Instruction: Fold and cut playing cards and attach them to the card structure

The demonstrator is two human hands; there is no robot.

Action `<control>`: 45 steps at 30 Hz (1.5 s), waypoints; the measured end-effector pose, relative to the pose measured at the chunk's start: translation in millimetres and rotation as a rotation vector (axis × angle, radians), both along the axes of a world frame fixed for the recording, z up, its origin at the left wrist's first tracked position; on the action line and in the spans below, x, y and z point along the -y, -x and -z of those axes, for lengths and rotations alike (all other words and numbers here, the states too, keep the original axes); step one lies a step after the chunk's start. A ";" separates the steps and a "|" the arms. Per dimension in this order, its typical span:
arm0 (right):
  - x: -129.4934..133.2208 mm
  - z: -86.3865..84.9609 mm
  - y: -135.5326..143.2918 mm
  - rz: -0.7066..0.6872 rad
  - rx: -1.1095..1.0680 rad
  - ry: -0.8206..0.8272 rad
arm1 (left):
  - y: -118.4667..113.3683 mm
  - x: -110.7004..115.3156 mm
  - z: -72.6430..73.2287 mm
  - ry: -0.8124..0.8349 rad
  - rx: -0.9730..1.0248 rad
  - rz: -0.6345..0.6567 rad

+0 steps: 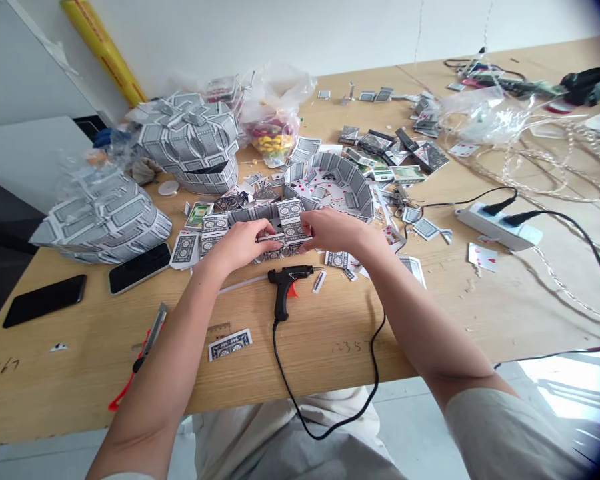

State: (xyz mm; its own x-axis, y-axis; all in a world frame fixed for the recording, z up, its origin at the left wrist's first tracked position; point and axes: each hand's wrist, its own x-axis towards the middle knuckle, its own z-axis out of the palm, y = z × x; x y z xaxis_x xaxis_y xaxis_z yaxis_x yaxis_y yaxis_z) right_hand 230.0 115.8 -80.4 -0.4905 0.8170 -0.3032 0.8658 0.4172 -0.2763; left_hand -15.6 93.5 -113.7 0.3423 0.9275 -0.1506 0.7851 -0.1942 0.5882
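Note:
A low structure built from patterned playing cards (292, 212) stands at the middle of the table. My left hand (245, 241) closes its thumb and fingers on the near wall of this card structure. On the right side of the same wall, my right hand (325, 230) pinches the cards between thumb and fingers. The fingertips are partly hidden behind the cards. Just in front of my hands lies a black hot glue gun (285, 285) with an orange trigger, its nozzle toward the right. A small card strip (319, 281) is beside the nozzle.
Behind the structure sits a ring-shaped card wall (355, 180). Domed card models (195, 133) stand left. A red utility knife (143, 357), two phones (139, 268), a single card (230, 345), a power strip (500, 225), and loose rope and cables (545, 167) lie around.

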 end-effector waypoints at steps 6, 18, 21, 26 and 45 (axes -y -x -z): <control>-0.8 3.3 -0.1 0.002 -0.019 -0.022 | -3.6 1.4 -0.5 -0.157 0.111 0.134; -4.0 3.9 -0.3 0.012 -0.034 -0.007 | -7.4 2.1 -1.8 -0.152 0.089 0.102; -4.6 4.4 -1.8 0.012 -0.043 -0.006 | -8.6 3.5 -3.5 -0.136 0.087 0.091; -6.3 6.2 -5.3 0.021 -0.060 0.005 | -1.8 3.4 -10.4 -0.136 0.103 0.071; -7.5 3.6 -5.9 0.035 -0.069 0.045 | -11.0 6.8 -6.4 -0.243 0.023 0.106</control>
State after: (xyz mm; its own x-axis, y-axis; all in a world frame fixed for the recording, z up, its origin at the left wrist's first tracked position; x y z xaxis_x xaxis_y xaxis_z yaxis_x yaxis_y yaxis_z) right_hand 235.9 123.3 -84.0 -0.4832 0.8202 -0.3062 0.8577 0.3734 -0.3534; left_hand -4.6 86.7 -107.3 0.4400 0.8943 0.0811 0.7401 -0.4123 0.5313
